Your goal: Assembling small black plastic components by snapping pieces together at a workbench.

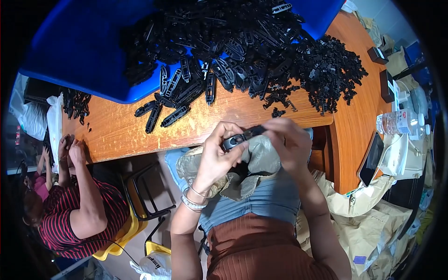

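Over my lap, my left hand (216, 151) pinches a long black plastic part (236, 140) between thumb and fingers. My right hand (293, 145) is at the far right end of that part; its fingers are smeared by motion, so its grip is unclear. Beyond my hands, a big heap of similar long black plastic parts (210, 88) spills from a blue bin (128, 95) onto the wooden table (116, 135). To its right lies a pile of small black plastic pieces (333, 70), a few of them strewn toward my hands.
A beige bag (268, 158) lies across my lap. At right are a phone (372, 158), clear plastic bottles (396, 122) and brown paper sacks (364, 228). On the left, a person in a striped shirt (88, 210) sits at the table near a black-framed chair (144, 196).
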{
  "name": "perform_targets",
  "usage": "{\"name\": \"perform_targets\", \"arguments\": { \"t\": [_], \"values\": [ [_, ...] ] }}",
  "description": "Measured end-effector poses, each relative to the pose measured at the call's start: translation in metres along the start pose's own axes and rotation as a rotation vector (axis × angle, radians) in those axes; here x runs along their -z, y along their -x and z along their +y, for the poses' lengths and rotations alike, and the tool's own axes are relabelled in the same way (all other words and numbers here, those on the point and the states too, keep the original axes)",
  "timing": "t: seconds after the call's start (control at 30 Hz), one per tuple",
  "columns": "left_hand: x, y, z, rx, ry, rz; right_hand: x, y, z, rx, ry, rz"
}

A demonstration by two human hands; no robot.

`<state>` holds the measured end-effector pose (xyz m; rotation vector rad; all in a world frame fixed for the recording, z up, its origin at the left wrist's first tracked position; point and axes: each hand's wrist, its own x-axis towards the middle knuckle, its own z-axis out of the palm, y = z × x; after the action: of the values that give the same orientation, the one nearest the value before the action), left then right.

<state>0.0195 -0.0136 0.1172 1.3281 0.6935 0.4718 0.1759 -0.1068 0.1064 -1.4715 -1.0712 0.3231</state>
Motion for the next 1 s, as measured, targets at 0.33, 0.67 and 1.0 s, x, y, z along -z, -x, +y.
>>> {"name": "perform_targets", "arguments": {
  "t": [0.33, 0.67, 1.0],
  "values": [
    [-0.003, 0.007, 0.002, -0.018, 0.202, -0.038, -0.001, -0.001, -0.008, 0.457, 0.207, -0.16],
    [-0.005, 0.018, -0.006, -0.086, -0.077, -0.036, 0.006, 0.026, 0.0, -0.183, -0.047, -0.362],
    [0.072, -0.007, 0.0, -0.495, -1.154, 0.641, 0.021, -0.011, 0.029, 0.189, 0.298, -0.151]
  ]
}}
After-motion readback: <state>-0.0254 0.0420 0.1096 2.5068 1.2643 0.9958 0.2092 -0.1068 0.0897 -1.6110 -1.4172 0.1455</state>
